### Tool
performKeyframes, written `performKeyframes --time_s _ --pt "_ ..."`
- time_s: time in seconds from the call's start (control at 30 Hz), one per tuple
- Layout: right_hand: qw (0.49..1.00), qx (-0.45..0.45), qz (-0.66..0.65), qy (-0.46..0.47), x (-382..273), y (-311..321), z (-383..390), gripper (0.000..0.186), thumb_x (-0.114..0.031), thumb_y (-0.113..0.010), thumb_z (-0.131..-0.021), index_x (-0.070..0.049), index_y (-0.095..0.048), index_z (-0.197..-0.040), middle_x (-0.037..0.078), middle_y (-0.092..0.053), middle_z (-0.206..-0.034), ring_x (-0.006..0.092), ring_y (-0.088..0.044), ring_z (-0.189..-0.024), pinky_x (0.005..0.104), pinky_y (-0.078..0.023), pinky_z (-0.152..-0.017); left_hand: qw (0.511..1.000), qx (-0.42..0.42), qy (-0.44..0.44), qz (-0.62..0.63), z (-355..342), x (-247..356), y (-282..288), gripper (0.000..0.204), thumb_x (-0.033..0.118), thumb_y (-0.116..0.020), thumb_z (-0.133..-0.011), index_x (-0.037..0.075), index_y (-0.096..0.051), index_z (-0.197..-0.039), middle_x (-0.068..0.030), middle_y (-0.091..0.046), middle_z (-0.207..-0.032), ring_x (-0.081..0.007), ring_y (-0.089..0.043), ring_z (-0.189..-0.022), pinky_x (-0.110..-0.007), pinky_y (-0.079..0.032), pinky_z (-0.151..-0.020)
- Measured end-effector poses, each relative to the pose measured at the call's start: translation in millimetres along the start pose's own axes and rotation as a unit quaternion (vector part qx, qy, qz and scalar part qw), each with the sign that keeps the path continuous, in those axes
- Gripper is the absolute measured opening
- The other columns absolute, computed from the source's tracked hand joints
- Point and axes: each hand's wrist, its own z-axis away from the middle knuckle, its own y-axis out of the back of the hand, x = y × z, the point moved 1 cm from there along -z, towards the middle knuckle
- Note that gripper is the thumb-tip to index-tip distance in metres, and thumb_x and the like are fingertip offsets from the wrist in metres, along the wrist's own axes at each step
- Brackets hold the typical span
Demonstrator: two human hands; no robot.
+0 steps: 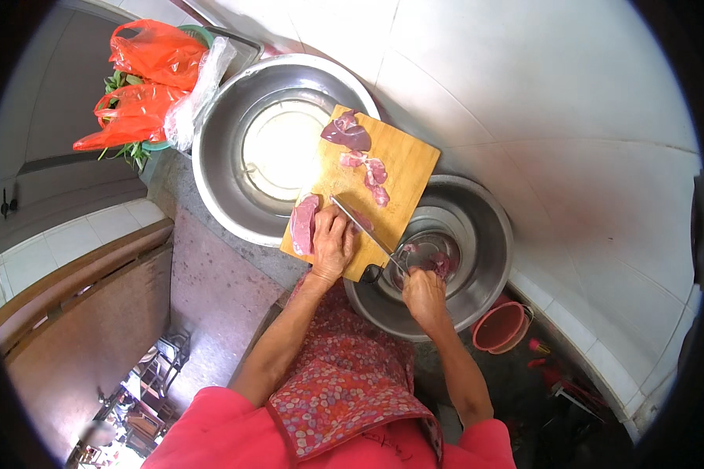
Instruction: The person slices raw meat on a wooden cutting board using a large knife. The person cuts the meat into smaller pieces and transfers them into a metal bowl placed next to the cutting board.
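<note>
A wooden cutting board [403, 168] lies slanted across the rims of two metal basins. My right hand [425, 297] grips a kitchen knife [368, 232], whose blade slants over the board's near part. Close to the blade, my left hand [334, 241] presses curled fingers onto a piece of raw meat, partly hidden beneath them. A pink slab of raw meat [303, 224] shows on the left side of that hand. Farther up the board are a dark red piece of meat [347, 133] and several smaller pink pieces [375, 178].
The large left basin [215, 176] holds water with a bright reflection. Bits of meat lie in the right basin [489, 234]. Red plastic bags [152, 59] with green leaves stand at the far left. A red bucket [502, 327] sits beside the right basin, near the tiled wall [524, 94].
</note>
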Motion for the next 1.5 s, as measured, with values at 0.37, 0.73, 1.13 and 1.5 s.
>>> performKeyframes --time_s 0.37,0.73,1.13,1.5 --pt "0.997 -0.07 0.012 0.032 -12.1 66.1 -19.5 0.013 -0.01 -0.059 -0.086 0.001 -0.067 -0.086 0.027 -0.067 -0.078 0.0448 -0.069 -0.082 0.0562 -0.053 -0.075 0.998 -0.012 -0.048 -0.028 -5.7 0.9 4.9 0.026 -0.004 -0.068 -0.082 -0.002 -0.063 -0.108 -0.02 -0.058 -0.11 -0.0407 -0.056 -0.106 -0.046 -0.048 -0.093" --pt "0.99 -0.124 0.004 0.061 -40.1 52.5 -57.3 0.011 -0.004 -0.063 -0.079 0.006 -0.069 -0.083 0.029 -0.068 -0.089 0.0469 -0.069 -0.088 0.0553 -0.054 -0.079 0.997 -0.069 -0.031 0.022 -5.3 -10.7 7.3 0.035 -0.007 -0.065 -0.083 -0.002 -0.063 -0.117 -0.0211 -0.058 -0.116 -0.0423 -0.056 -0.109 -0.047 -0.047 -0.094" --pt "0.996 -0.086 -0.014 0.014 -45.1 26.3 -62.4 0.014 -0.009 -0.064 -0.083 0.002 -0.069 -0.09 0.027 -0.07 -0.092 0.0458 -0.068 -0.092 0.0539 -0.053 -0.086 0.998 -0.047 -0.023 0.016 -5.9 -5.4 6.8 0.019 -0.005 -0.067 -0.084 -0.003 -0.062 -0.102 -0.021 -0.057 -0.105 -0.0418 -0.056 -0.102 -0.047 -0.048 -0.09" --pt "0.995 -0.038 -0.072 -0.051 -4.2 56.7 -15.6 0.018 -0.016 -0.062 -0.09 0.001 -0.068 -0.088 0.028 -0.068 -0.08 0.0474 -0.067 -0.08 0.0548 -0.054 -0.075 0.997 -0.05 -0.058 -0.003 2.7 -0.6 8.4 0.028 0.0 -0.076 -0.079 0.004 -0.067 -0.105 -0.018 -0.056 -0.111 -0.038 -0.057 -0.105 -0.046 -0.05 -0.088"
